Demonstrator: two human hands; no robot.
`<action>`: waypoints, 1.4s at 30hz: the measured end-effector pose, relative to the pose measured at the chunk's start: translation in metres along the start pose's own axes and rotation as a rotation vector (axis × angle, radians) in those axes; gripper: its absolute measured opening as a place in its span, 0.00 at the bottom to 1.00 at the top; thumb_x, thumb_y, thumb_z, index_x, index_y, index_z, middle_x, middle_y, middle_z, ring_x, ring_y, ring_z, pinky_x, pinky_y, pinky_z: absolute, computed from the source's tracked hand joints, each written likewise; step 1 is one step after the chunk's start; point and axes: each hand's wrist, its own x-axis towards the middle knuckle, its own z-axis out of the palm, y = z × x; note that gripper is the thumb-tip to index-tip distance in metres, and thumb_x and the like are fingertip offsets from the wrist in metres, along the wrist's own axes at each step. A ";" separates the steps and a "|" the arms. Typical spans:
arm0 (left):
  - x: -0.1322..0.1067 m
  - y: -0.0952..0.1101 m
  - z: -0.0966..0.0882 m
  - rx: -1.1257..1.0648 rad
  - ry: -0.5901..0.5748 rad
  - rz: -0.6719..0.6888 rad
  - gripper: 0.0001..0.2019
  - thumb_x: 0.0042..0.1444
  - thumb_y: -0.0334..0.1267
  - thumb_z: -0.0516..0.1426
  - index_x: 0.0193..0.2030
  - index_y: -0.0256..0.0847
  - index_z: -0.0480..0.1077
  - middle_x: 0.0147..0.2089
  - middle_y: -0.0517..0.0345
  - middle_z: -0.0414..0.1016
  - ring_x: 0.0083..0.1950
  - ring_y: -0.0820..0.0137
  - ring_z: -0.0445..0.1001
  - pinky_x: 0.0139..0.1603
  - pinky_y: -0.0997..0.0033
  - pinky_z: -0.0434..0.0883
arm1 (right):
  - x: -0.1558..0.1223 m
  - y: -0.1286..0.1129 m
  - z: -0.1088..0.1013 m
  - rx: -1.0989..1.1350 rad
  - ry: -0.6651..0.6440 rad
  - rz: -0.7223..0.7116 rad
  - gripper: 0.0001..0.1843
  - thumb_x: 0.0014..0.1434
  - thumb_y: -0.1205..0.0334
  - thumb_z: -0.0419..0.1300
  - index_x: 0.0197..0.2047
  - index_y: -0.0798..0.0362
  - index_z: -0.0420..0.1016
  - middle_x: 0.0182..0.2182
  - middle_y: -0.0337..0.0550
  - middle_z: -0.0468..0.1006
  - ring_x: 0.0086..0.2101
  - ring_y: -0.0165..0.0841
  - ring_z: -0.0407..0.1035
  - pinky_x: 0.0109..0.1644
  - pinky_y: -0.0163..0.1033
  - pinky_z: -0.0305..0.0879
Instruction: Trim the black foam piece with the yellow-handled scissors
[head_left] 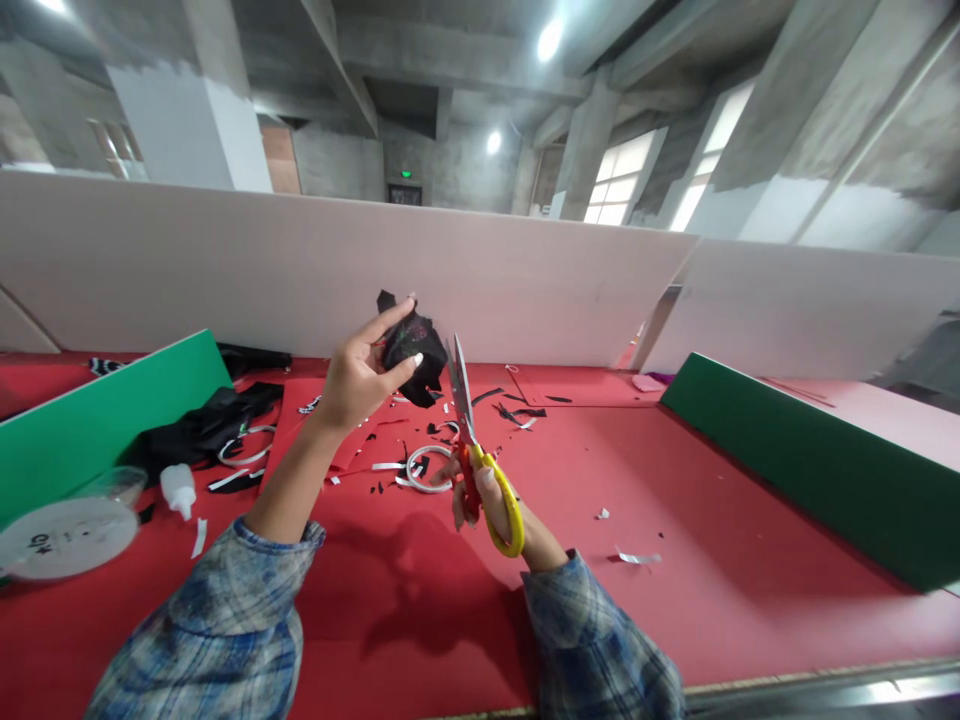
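Presently the work in hand is trimming: the left hand [358,375] pinches a crumpled black scrap [411,352] between thumb and fingertips, lifted clear of the red table [675,520] above its middle, toward the far edge. The right hand [480,500] is clenched through the yellow handles of the scissors [469,440], blades pointing up and parted only slightly, their tips just beside the scrap's right edge. Whether steel already touches the material cannot be told.

Judgement: a cut is being lined up or is just under way. The next move calls for the scrap to be held taut and turned so the blades meet it squarely, with the left fingertips kept off the cutting line, which is close.

Surroundings: black and white offcuts [420,460] lie scattered under the hands, with a ring of white tape [427,470] among them. Near the left edge sit a white glue bottle [178,488], a clear round lid [71,530] and a heap of black fabric [202,430]. A green board [97,420] leans at the left, a darker green board [810,470] along the right edge. The near edge and right half of the surface offer ample room; a white partition [525,290] closes the far edge.
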 end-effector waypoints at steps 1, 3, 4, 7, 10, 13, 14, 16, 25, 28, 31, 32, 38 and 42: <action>0.000 0.001 -0.002 0.000 -0.011 -0.004 0.31 0.59 0.37 0.65 0.71 0.43 0.72 0.74 0.50 0.72 0.74 0.51 0.71 0.74 0.53 0.71 | -0.001 -0.002 -0.001 -0.013 -0.015 0.000 0.39 0.63 0.19 0.49 0.42 0.51 0.70 0.22 0.33 0.69 0.17 0.27 0.61 0.24 0.35 0.60; 0.001 0.003 -0.007 -0.002 -0.029 -0.011 0.31 0.59 0.35 0.65 0.70 0.43 0.72 0.74 0.50 0.72 0.73 0.51 0.72 0.74 0.52 0.71 | -0.001 -0.005 -0.003 -0.029 -0.041 -0.002 0.38 0.65 0.20 0.49 0.40 0.50 0.69 0.20 0.31 0.66 0.17 0.26 0.58 0.24 0.34 0.58; 0.002 0.003 -0.009 -0.004 -0.037 -0.013 0.31 0.58 0.35 0.65 0.70 0.42 0.72 0.74 0.50 0.72 0.73 0.51 0.72 0.74 0.52 0.71 | -0.001 -0.006 -0.003 -0.030 -0.049 -0.005 0.37 0.64 0.21 0.49 0.39 0.50 0.68 0.21 0.32 0.67 0.17 0.25 0.57 0.23 0.34 0.57; 0.002 0.003 -0.013 -0.012 -0.044 -0.013 0.32 0.57 0.33 0.64 0.70 0.41 0.73 0.74 0.49 0.72 0.73 0.52 0.72 0.75 0.53 0.70 | 0.000 -0.007 -0.002 -0.004 -0.082 -0.002 0.38 0.61 0.19 0.52 0.37 0.50 0.64 0.29 0.36 0.72 0.16 0.22 0.56 0.21 0.33 0.53; 0.003 0.000 -0.014 -0.014 -0.042 -0.004 0.31 0.56 0.33 0.64 0.69 0.41 0.73 0.73 0.49 0.73 0.73 0.52 0.72 0.75 0.54 0.69 | 0.000 -0.007 0.000 -0.003 -0.089 0.017 0.40 0.60 0.17 0.51 0.35 0.50 0.63 0.28 0.36 0.71 0.16 0.21 0.55 0.22 0.33 0.51; 0.003 -0.002 -0.014 -0.003 -0.059 -0.007 0.31 0.56 0.33 0.64 0.69 0.41 0.74 0.72 0.49 0.74 0.72 0.52 0.73 0.74 0.54 0.71 | -0.002 -0.007 0.002 -0.038 -0.060 0.052 0.40 0.62 0.17 0.48 0.34 0.51 0.65 0.24 0.34 0.67 0.17 0.23 0.56 0.24 0.34 0.53; 0.003 -0.002 -0.014 -0.001 -0.067 -0.017 0.31 0.56 0.33 0.65 0.69 0.41 0.74 0.72 0.49 0.74 0.72 0.51 0.73 0.73 0.53 0.72 | -0.002 -0.007 0.003 -0.042 -0.052 0.070 0.40 0.63 0.17 0.48 0.34 0.51 0.66 0.23 0.33 0.67 0.17 0.23 0.56 0.24 0.34 0.53; 0.002 -0.001 -0.013 -0.004 -0.081 -0.042 0.32 0.56 0.33 0.65 0.69 0.40 0.74 0.72 0.48 0.74 0.71 0.50 0.75 0.71 0.53 0.74 | -0.002 -0.007 0.004 -0.042 -0.044 0.099 0.41 0.62 0.16 0.47 0.33 0.51 0.65 0.22 0.33 0.66 0.16 0.23 0.55 0.23 0.34 0.52; 0.002 0.002 -0.012 -0.017 -0.105 -0.082 0.33 0.54 0.34 0.66 0.69 0.39 0.74 0.70 0.47 0.77 0.71 0.49 0.75 0.68 0.53 0.77 | 0.000 -0.008 0.007 -0.050 -0.003 0.113 0.40 0.63 0.17 0.46 0.30 0.50 0.64 0.18 0.30 0.62 0.15 0.23 0.52 0.23 0.34 0.52; 0.002 0.003 -0.012 -0.021 -0.115 -0.077 0.33 0.55 0.34 0.65 0.69 0.39 0.74 0.71 0.47 0.75 0.70 0.50 0.76 0.68 0.54 0.77 | 0.000 -0.008 0.007 -0.051 -0.010 0.132 0.41 0.62 0.16 0.47 0.29 0.49 0.63 0.17 0.29 0.61 0.14 0.23 0.52 0.22 0.34 0.52; 0.002 0.003 -0.011 -0.029 -0.119 -0.067 0.33 0.54 0.34 0.65 0.69 0.39 0.74 0.72 0.48 0.74 0.69 0.51 0.77 0.69 0.55 0.77 | 0.001 -0.008 0.008 -0.057 -0.010 0.130 0.40 0.62 0.17 0.46 0.29 0.49 0.62 0.15 0.29 0.60 0.14 0.24 0.51 0.21 0.34 0.51; 0.002 0.003 -0.011 -0.031 -0.119 -0.066 0.33 0.54 0.34 0.65 0.69 0.40 0.74 0.72 0.48 0.74 0.69 0.51 0.77 0.69 0.55 0.77 | 0.001 -0.007 0.008 -0.057 -0.008 0.128 0.40 0.63 0.17 0.46 0.29 0.49 0.62 0.15 0.29 0.60 0.14 0.24 0.51 0.21 0.34 0.51; 0.002 0.002 -0.011 -0.033 -0.121 -0.088 0.34 0.54 0.34 0.66 0.69 0.39 0.74 0.72 0.47 0.75 0.64 0.52 0.81 0.65 0.54 0.79 | 0.002 -0.009 0.010 -0.056 0.002 0.131 0.39 0.63 0.18 0.45 0.29 0.48 0.61 0.13 0.27 0.59 0.13 0.23 0.49 0.20 0.34 0.49; 0.002 0.003 -0.011 -0.023 -0.121 -0.085 0.33 0.54 0.34 0.66 0.69 0.40 0.74 0.72 0.48 0.75 0.64 0.52 0.81 0.65 0.55 0.80 | 0.004 -0.007 0.010 -0.042 0.004 0.137 0.38 0.61 0.17 0.47 0.29 0.47 0.59 0.13 0.26 0.58 0.12 0.24 0.48 0.19 0.34 0.48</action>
